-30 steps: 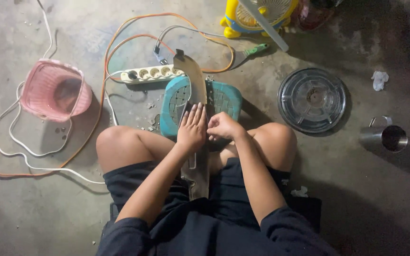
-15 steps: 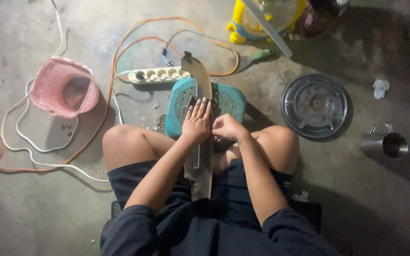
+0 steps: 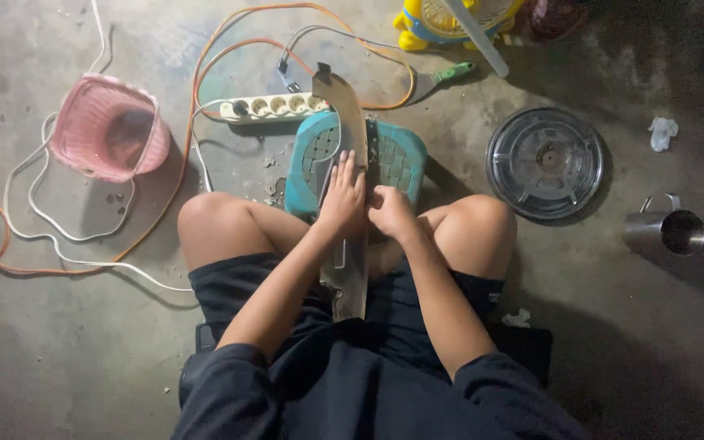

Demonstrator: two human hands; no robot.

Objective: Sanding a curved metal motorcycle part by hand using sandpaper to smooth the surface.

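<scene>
On the teal stool (image 3: 397,159), both hands press the blade (image 3: 350,138)

Around the one teal stool (image 3: 393,159): one long blade (image 3: 350,204), one power strip (image 3: 275,107), one pink basket (image 3: 107,126), one round metal cover (image 3: 544,162), one metal cup (image 3: 668,230), two hands.

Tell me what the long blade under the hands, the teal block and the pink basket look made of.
Long blade: dull grey metal, likely steel, faint sheen. Teal block: probably moulded plastic, with a gridded top. Pink basket: apparently woven plastic, with ribbed walls. Both hands rest on the blade.
</scene>
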